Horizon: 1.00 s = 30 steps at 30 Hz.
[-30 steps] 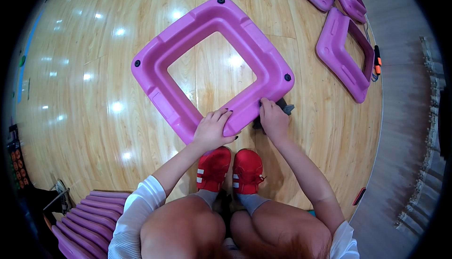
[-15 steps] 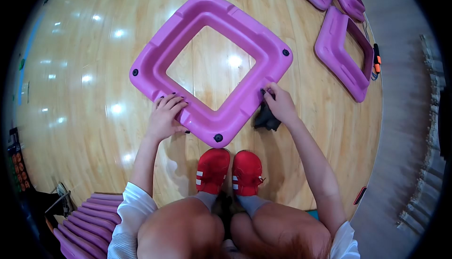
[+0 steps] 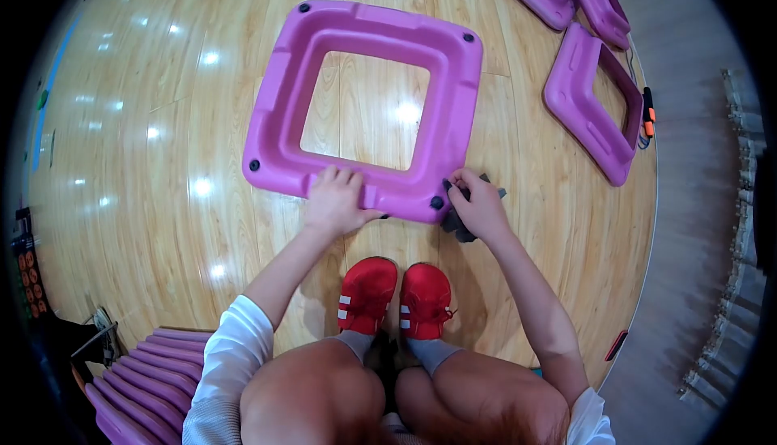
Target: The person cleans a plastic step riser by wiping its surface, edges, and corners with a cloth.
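A pink square frame [image 3: 275,97] with an open middle lies over the wooden floor, a black round piece at each corner. My left hand [image 3: 336,202] grips its near side, fingers over the rim and thumb beneath. At the near right corner, close to a black piece [image 3: 437,202], my right hand [image 3: 477,206] is closed in a pinch round a dark cloth-like item [image 3: 463,233], which hangs beside the frame. Its exact shape is partly hidden by the fingers.
More pink frames [image 3: 579,105] lie at the upper right, with a black and orange tool [image 3: 648,113] beside them. A row of pink pieces [image 3: 150,376] stands at the lower left. Red shoes [image 3: 426,299] are below the frame. A curtain [image 3: 728,283] hangs at the right.
The pink frame has turned, its near corner swinging right toward my right hand. My left hand left its earlier spot, moved left, then came back right onto the near side.
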Tool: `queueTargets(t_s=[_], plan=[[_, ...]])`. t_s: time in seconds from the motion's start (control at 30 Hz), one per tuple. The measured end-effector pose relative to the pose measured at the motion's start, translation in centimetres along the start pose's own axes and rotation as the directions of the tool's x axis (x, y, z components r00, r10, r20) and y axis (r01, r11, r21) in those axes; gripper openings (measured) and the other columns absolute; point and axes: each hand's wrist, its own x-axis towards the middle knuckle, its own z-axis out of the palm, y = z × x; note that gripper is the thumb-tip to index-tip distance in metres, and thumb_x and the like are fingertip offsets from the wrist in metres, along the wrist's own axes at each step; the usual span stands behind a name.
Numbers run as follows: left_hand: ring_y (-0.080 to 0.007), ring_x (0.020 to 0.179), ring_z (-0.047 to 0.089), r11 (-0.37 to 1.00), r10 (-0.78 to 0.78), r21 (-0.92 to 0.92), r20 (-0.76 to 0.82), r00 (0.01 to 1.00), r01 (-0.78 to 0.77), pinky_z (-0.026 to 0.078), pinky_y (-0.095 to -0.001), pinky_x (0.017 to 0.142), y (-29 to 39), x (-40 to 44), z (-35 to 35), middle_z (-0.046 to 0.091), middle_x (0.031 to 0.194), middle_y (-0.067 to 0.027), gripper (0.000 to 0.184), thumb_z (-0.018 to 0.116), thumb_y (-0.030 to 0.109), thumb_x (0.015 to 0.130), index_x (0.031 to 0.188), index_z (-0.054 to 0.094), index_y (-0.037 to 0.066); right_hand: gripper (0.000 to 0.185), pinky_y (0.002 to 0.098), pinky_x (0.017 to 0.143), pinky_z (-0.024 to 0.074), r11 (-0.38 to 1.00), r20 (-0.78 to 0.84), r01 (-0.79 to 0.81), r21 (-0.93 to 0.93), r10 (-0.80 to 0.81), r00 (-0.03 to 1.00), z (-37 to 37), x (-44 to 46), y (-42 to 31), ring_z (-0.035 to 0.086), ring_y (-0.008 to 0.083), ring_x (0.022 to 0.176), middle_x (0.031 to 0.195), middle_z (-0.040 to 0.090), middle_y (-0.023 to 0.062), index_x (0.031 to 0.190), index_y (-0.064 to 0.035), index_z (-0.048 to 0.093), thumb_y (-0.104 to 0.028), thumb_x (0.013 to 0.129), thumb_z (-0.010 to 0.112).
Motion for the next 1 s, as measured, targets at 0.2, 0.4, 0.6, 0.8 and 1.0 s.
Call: queueTargets(t_s=[0.2,0.4,0.6,0.8,1.0], plan=[[-0.0291,0.103,0.055,0.990,0.008,-0.138,0.314,0.949,0.037,0.051,-0.0395,0.080,2.7,2.9,0.6,0.062,0.102,-0.0098,0.062,0.072,0.047,0.067,0.110,0.062,0.004,0.022,0.0396,0.073,0.0486,0.997,-0.008,0.046,-0.057,-0.047,0.999,0.9,-0.1,0.0,0.063,0.0342,0.085,0.090,0.064,0.0188,0.100,-0.0018,0.057,-0.015,0.084,0.057],[-0.0289,0.112,0.052,0.968,0.200,-0.218,0.387,0.900,-0.121,0.045,-0.0379,0.095,-2.6,-1.2,-0.9,0.054,0.127,-0.0094,0.081,0.077,0.035,0.061,0.131,0.047,0.010,0.020,0.0405,0.074,0.0483,0.998,-0.042,-0.036,-0.058,0.033,0.999,0.6,0.2,1.1,0.063,0.0344,0.086,0.090,0.064,0.0190,0.099,-0.0020,0.057,-0.016,0.084,0.057],[-0.0287,0.120,0.048,0.960,0.014,-0.274,0.279,0.960,0.066,0.043,-0.0378,0.099,-1.0,-2.6,1.4,0.053,0.129,-0.0088,0.072,0.073,0.039,0.068,0.129,0.049,0.009,0.019,0.0383,0.072,0.0475,0.996,-0.138,-0.020,-0.083,0.008,0.990,1.4,-0.1,0.7,0.062,0.0312,0.081,0.084,0.063,0.0170,0.097,-0.0022,0.054,-0.015,0.084,0.058],[-0.0315,0.119,0.048,0.980,0.012,-0.196,0.091,0.996,0.006,0.040,-0.0376,0.101,4.0,-1.2,4.1,0.053,0.128,-0.0162,0.073,0.070,0.040,0.072,0.127,0.046,-0.002,0.023,0.0417,0.073,0.0482,0.998,-0.059,0.028,-0.063,-0.031,0.998,3.3,-1.4,0.9,0.061,0.0359,0.084,0.088,0.062,0.0187,0.098,-0.0020,0.053,-0.017,0.081,0.058],[-0.0332,0.125,0.042,0.922,0.117,-0.386,0.306,0.945,0.011,0.039,-0.0399,0.101,2.6,-1.0,3.3,0.042,0.139,-0.0147,0.087,0.070,0.042,0.068,0.138,0.036,0.003,0.018,0.0390,0.069,0.0506,0.930,0.084,0.254,-0.264,-0.240,0.967,6.1,-2.1,2.1,0.063,0.0296,0.084,0.095,0.063,0.0125,0.097,-0.0066,0.057,-0.016,0.082,0.059]])
